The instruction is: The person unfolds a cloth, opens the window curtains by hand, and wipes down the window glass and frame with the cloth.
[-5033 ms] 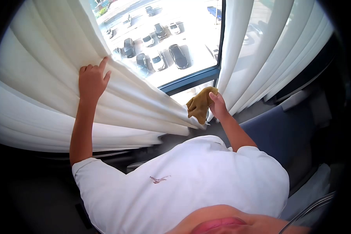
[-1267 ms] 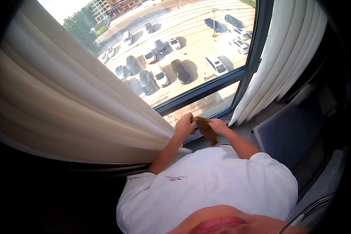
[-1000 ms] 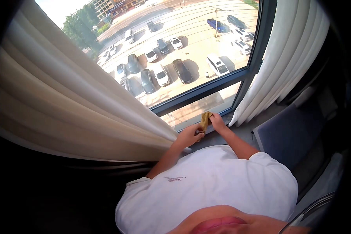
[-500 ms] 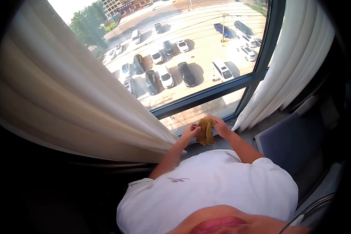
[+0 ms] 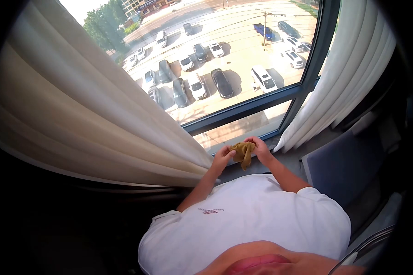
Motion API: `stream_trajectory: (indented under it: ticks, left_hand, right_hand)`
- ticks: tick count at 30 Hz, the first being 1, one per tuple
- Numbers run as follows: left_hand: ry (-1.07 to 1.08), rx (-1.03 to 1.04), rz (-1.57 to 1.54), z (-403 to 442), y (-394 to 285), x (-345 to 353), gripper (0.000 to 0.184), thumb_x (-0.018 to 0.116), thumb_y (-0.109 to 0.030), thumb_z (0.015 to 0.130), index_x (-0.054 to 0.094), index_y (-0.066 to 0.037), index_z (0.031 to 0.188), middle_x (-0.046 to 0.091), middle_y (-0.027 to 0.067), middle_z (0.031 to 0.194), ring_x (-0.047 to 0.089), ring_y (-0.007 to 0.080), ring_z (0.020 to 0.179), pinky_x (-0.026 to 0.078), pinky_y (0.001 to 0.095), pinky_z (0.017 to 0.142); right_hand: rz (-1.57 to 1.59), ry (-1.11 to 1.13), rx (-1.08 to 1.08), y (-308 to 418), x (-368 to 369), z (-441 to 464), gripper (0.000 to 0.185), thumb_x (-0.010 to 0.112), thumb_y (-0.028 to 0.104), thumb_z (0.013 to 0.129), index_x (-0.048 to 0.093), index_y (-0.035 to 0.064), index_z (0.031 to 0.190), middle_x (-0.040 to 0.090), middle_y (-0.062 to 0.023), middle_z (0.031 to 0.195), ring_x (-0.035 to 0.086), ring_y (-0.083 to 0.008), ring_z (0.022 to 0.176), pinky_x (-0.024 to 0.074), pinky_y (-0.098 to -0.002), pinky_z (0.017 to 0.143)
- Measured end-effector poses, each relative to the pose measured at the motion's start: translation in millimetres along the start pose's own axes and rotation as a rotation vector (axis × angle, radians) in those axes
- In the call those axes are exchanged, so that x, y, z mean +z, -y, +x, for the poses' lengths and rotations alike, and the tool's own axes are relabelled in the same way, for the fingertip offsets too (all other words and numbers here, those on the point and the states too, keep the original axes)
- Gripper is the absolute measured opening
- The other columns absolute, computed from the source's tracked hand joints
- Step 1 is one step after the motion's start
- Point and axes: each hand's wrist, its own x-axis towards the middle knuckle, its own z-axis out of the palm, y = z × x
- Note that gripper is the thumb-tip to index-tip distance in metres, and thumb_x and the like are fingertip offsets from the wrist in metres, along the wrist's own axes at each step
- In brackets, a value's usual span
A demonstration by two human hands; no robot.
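A mustard-brown cloth [image 5: 244, 153] hangs bunched between my two hands, low in front of the window. My left hand [image 5: 224, 155] pinches its left edge between thumb and fingers. On the other side, my right hand [image 5: 259, 147] grips the upper right part, and a loose end droops below. Behind the hands is the lower pane of the window, under a dark blue-grey frame [image 5: 243, 111]. The cream curtain [image 5: 101, 105] hangs close to the left of my left hand.
A white curtain [image 5: 339, 73] hangs to the right of the window. At the lower right stands a blue-grey padded seat [image 5: 339, 160]. Through the glass, parked cars and a road show far below.
Earlier my left hand was raised on the left curtain; it has come down to the cloth. The left curtain covers less window. Lately the cloth has been turned and bunched between both hands.
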Motion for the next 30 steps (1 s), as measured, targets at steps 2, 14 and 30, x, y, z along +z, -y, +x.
stream_trajectory:
  ticks: [2, 14, 30]
  left_hand:
    - [-0.031, -0.013, -0.056, -5, -11, 6, 0.016, 0.063, -0.019, 0.099, 0.061, -0.005, 0.106, 0.065, 0.0008, 0.097, 0.059, 0.0086, 0.091, 0.047, 0.0256, 0.083]
    - [-0.03, -0.01, -0.145, 4, -28, 36, 0.013, 0.063, -0.016, 0.098, 0.058, -0.006, 0.105, 0.064, 0.0009, 0.1, 0.058, 0.0082, 0.094, 0.046, 0.025, 0.086]
    - [-0.039, -0.044, -0.052, 49, -31, 121, 0.017, 0.067, -0.019, 0.096, 0.056, -0.007, 0.101, 0.058, -0.0024, 0.091, 0.053, 0.0045, 0.083, 0.044, 0.021, 0.072]
  right_hand:
    - [0.086, -0.097, 0.013, -23, -7, 2, 0.024, 0.055, 0.026, 0.101, 0.058, 0.0059, 0.113, 0.063, -0.0028, 0.108, 0.058, -0.009, 0.095, 0.0479, -0.0252, 0.088]
    - [0.257, -0.104, 0.18, -54, -74, -17, 0.03, 0.054, 0.029, 0.099, 0.065, 0.0054, 0.115, 0.068, -0.0028, 0.106, 0.064, -0.0117, 0.095, 0.0487, -0.0279, 0.087]
    - [0.365, -0.027, 0.225, -52, -166, -33, 0.036, 0.048, 0.035, 0.102, 0.066, 0.0052, 0.114, 0.07, -0.0061, 0.108, 0.066, -0.017, 0.098, 0.0499, -0.034, 0.092]
